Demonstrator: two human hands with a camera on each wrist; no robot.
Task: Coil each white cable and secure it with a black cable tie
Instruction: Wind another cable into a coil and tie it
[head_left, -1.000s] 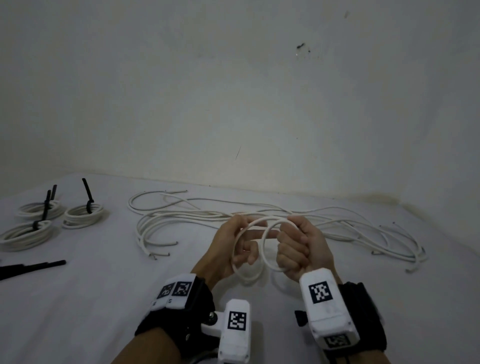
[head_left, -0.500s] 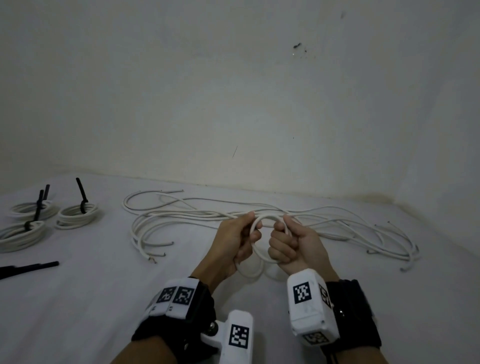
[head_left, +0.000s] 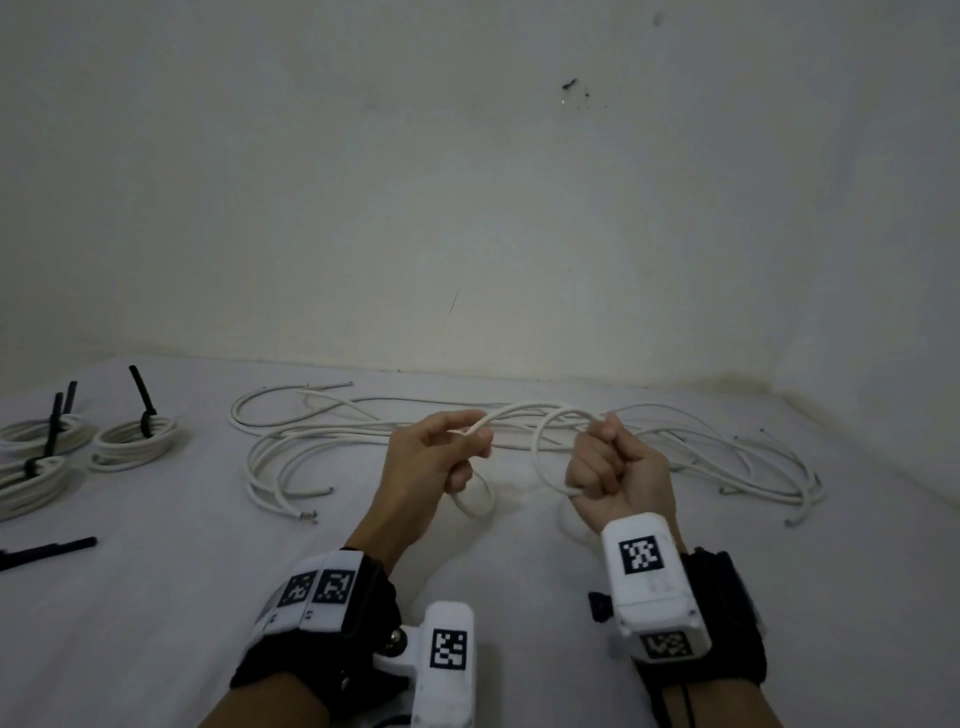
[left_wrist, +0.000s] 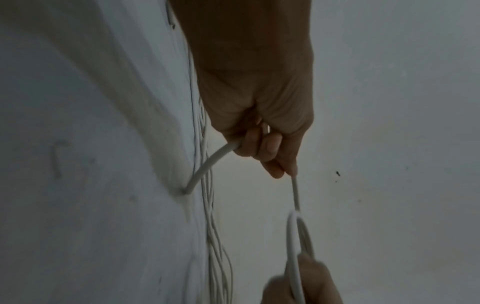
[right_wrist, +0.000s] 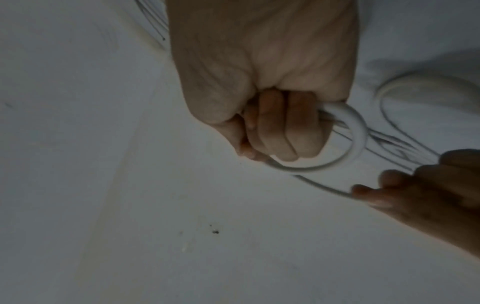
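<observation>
A white cable (head_left: 524, 413) runs between my two hands above the white surface. My left hand (head_left: 441, 457) pinches it between thumb and fingers, and a slack length hangs below the hand (left_wrist: 210, 164). My right hand (head_left: 608, 467) is a fist round a small coil of the same cable (head_left: 543, 457) (right_wrist: 358, 139). The cable crosses from the coil to my left hand (right_wrist: 322, 189). A pile of loose white cables (head_left: 675, 441) lies behind the hands. Three coils tied with black cable ties (head_left: 135, 441) sit at the far left.
Spare black cable ties (head_left: 47, 552) lie at the left edge of the white surface (head_left: 156, 597). A plain wall (head_left: 467, 208) rises behind the cables and turns a corner at the right. Bare cable ends (head_left: 309, 515) point toward me left of my hands.
My hands have drawn apart: the left moved left with the cable, the right moved right holding the coil. The cable between them is now stretched out.
</observation>
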